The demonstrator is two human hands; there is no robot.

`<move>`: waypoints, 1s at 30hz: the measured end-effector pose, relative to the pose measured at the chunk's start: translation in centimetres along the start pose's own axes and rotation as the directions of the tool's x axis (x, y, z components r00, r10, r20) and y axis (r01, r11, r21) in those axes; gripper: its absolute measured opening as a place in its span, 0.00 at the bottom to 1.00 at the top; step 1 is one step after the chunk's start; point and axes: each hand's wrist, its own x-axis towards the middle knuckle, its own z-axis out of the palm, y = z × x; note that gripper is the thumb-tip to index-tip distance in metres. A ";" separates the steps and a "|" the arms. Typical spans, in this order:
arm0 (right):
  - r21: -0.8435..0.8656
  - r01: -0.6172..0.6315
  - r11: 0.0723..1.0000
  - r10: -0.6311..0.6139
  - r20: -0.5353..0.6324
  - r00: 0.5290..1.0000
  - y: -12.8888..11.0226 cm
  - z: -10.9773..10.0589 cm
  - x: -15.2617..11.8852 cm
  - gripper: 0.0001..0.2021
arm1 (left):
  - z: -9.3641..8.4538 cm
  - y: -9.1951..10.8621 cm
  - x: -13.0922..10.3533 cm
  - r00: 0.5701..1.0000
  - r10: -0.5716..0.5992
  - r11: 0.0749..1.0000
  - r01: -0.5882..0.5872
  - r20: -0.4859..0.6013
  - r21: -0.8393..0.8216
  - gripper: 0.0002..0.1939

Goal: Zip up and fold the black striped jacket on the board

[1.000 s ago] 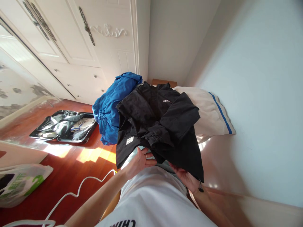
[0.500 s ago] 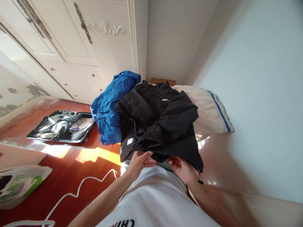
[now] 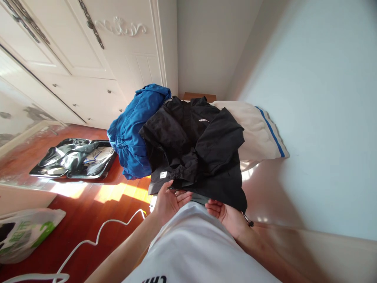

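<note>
A black jacket (image 3: 219, 157) lies front up with its sleeves folded across it and white lettering on the chest. A small white label (image 3: 163, 175) shows near its lower left corner. At the near hem, my left hand (image 3: 171, 202) is palm up with fingers stretched out; its thumb touches the hem edge. My right hand (image 3: 225, 214) is palm up under the right part of the hem, fingers loosely curled and nothing seen between them. Its thumb is hidden by the cloth. A drawcord with a toggle (image 3: 249, 222) hangs from the jacket's right corner, beside my right wrist.
Left of the jacket lies a blue garment (image 3: 132, 129); a cream cloth with a blue stripe (image 3: 250, 129) extends on the right. An open suitcase (image 3: 73, 157), a plastic bag (image 3: 29, 232) and a white cable (image 3: 98, 236) are on the left. White cabinets (image 3: 126, 67) stand behind.
My fingers have loosened from the hem; the left hand has opened and moved slightly left. The front hem now lies flatter and the near sleeve cuff has sunk. The whole view has shifted a little.
</note>
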 end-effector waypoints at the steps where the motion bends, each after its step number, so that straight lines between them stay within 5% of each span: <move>1: -0.026 -0.008 1.000 0.008 -0.019 1.000 0.0 0.2 -0.2 0.20 | -0.1 0.3 0.1 0.999 -0.017 1.000 0.018 -0.037 0.003 0.17; 5: -0.342 0.080 0.936 -0.089 -0.010 0.996 -0.3 0.7 -0.9 0.26 | -0.3 0.7 0.8 0.990 0.063 0.997 -0.058 -0.126 0.041 0.10; 10: -0.696 0.327 0.639 -0.096 0.349 0.932 -2.8 1.5 -4.1 0.19 | 0.3 0.1 1.0 0.980 0.172 0.980 -0.161 -0.097 0.115 0.03; 11: -0.708 0.450 0.544 -0.178 0.427 0.887 -3.3 1.9 -4.9 0.16 | 0.6 -0.1 0.9 0.979 0.187 0.974 -0.174 -0.079 0.142 0.03; 13: -0.683 0.692 0.235 -0.397 0.582 0.710 -4.1 3.1 -5.8 0.16 | 1.3 -0.6 0.6 0.976 0.217 0.955 -0.206 -0.028 0.211 0.07; 15: -0.642 0.751 -0.155 -0.503 0.706 0.499 -4.1 4.6 -5.3 0.28 | 2.3 -1.1 0.2 0.968 0.249 0.925 -0.245 0.021 0.289 0.13; 16: -0.628 0.712 -0.314 -0.506 0.745 0.434 -3.9 5.3 -4.5 0.35 | 2.7 -1.3 0.1 0.962 0.269 0.906 -0.268 0.044 0.327 0.16; 19: -0.600 0.529 -0.601 -0.463 0.800 0.382 -2.7 6.7 -0.7 0.44 | 3.8 -1.6 0.1 0.932 0.344 0.834 -0.357 0.109 0.421 0.20; 22: -0.577 0.380 -0.722 -0.479 0.815 0.328 -2.2 6.7 3.1 0.39 | 4.1 -1.3 0.5 0.890 0.444 0.752 -0.430 0.097 0.500 0.22; 25: -0.602 0.315 -0.734 -0.535 0.797 0.279 -3.3 6.3 4.8 0.34 | 3.8 -1.1 1.0 0.848 0.529 0.660 -0.434 0.031 0.613 0.28; 30: -0.563 0.444 -0.697 -0.462 0.826 0.322 -6.3 6.8 4.7 0.26 | 3.2 -1.3 1.4 0.796 0.604 0.500 -0.428 0.052 0.753 0.33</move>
